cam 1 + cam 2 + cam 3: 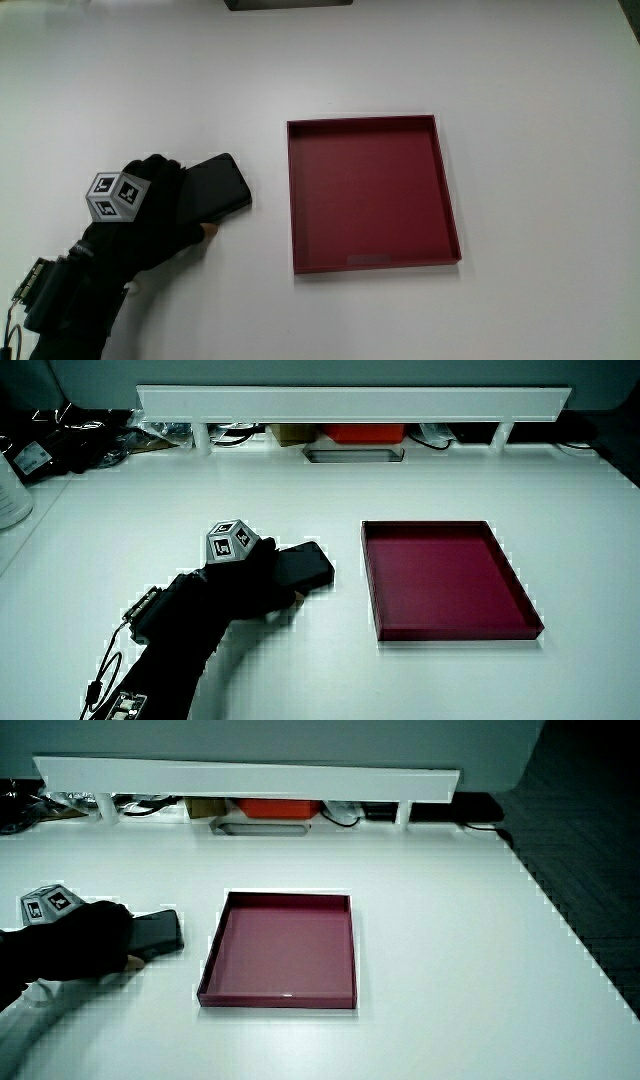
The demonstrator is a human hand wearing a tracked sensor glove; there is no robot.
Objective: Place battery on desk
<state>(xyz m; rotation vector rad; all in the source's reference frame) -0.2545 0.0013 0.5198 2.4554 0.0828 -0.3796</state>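
Observation:
A flat black battery (222,185) lies on the white table beside the red tray (365,122). The gloved hand (150,215) rests over the end of the battery nearer the person, fingers curled around it and a thumb tip showing under its edge. The patterned cube (115,194) sits on the back of the hand. Both side views show the battery (305,563) (160,932) sticking out of the hand (245,575) (85,940) toward the tray (450,635) (275,1000). The tray holds nothing.
A low white partition (350,400) (240,775) runs along the table, with an orange box (365,432) and a grey object (355,454) under it. Cables and a pale container (10,495) crowd one corner. Wires trail from the forearm (60,290).

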